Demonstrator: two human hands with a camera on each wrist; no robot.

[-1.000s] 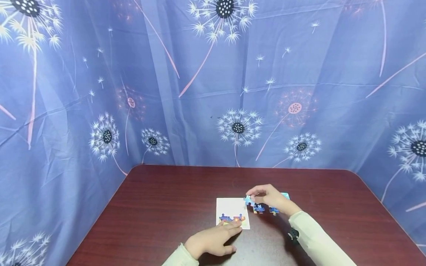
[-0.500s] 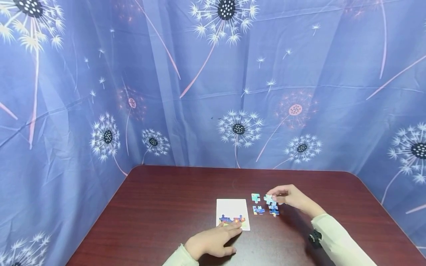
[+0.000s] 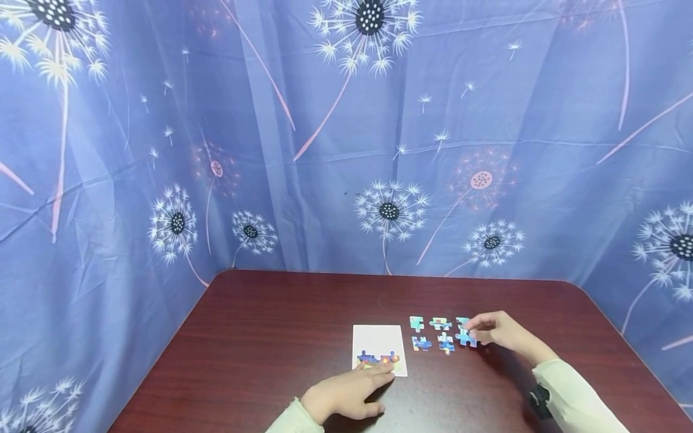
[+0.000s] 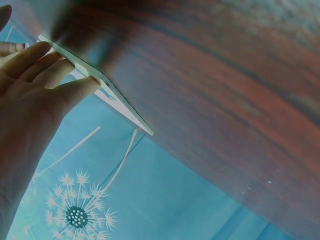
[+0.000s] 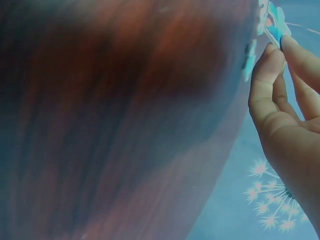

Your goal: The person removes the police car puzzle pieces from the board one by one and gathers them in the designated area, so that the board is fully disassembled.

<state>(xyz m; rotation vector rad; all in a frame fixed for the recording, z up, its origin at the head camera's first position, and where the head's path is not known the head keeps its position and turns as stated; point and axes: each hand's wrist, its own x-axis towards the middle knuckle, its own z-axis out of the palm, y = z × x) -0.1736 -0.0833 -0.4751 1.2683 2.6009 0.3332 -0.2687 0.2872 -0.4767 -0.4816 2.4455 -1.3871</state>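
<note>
My left hand [image 3: 351,392] lies with its fingers stretched over the near edge of a white puzzle board [image 3: 377,337]. Joined jigsaw pieces [image 3: 379,359], blue, red and yellow, fill the board's lower part, partly under the fingers. In the left wrist view the same hand [image 4: 37,95] rests on the edge of the board [image 4: 120,102]. To the right, my right hand [image 3: 509,337] pinches a light blue jigsaw piece [image 3: 466,338] between thumb and fingers. The right wrist view shows that piece [image 5: 276,32] tilted above the table at the fingertips [image 5: 270,60].
Several loose jigsaw pieces [image 3: 446,343] lie in two rows right of the board, one piece [image 3: 462,320] just behind the pinched one. The dark red wooden table [image 3: 260,349] ends at a blue curtain [image 3: 325,228] with dandelion prints at the back and sides.
My right hand has moved right across the loose pieces, from beside the board to the row's right end, with a jigsaw piece at its fingertips. My left hand has stayed on the board.
</note>
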